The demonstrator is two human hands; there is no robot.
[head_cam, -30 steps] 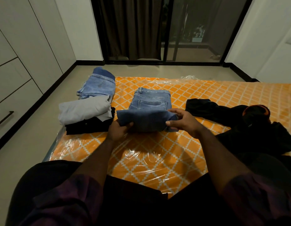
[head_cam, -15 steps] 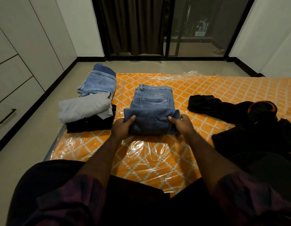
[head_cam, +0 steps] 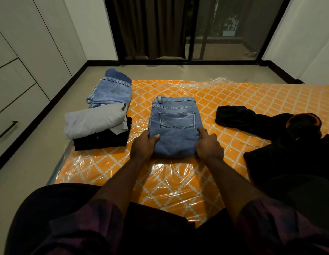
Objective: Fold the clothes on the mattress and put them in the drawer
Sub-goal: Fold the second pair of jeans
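Note:
Folded blue jeans (head_cam: 175, 122) lie in the middle of the orange patterned mattress (head_cam: 243, 100), back pocket up. My left hand (head_cam: 144, 145) grips their near left corner, thumb on top. My right hand (head_cam: 208, 145) grips the near right corner with fingers curled at the edge. To the left lies a stack of folded clothes: light blue jeans (head_cam: 112, 92), a grey garment (head_cam: 94, 120) and a black garment (head_cam: 103, 140) underneath. An unfolded black garment with an orange-lined hood (head_cam: 289, 129) sprawls on the right.
White cabinet drawers with a dark handle (head_cam: 6, 129) line the left wall, all closed. Bare floor (head_cam: 31, 162) runs between them and the mattress. A dark curtain and glass sliding door (head_cam: 178, 28) stand at the far end. My dark-clad knees fill the bottom.
The lower fold of the jeans has been laid flat onto the upper part and pressed down. Both hands slid to the near corners of the bundle.

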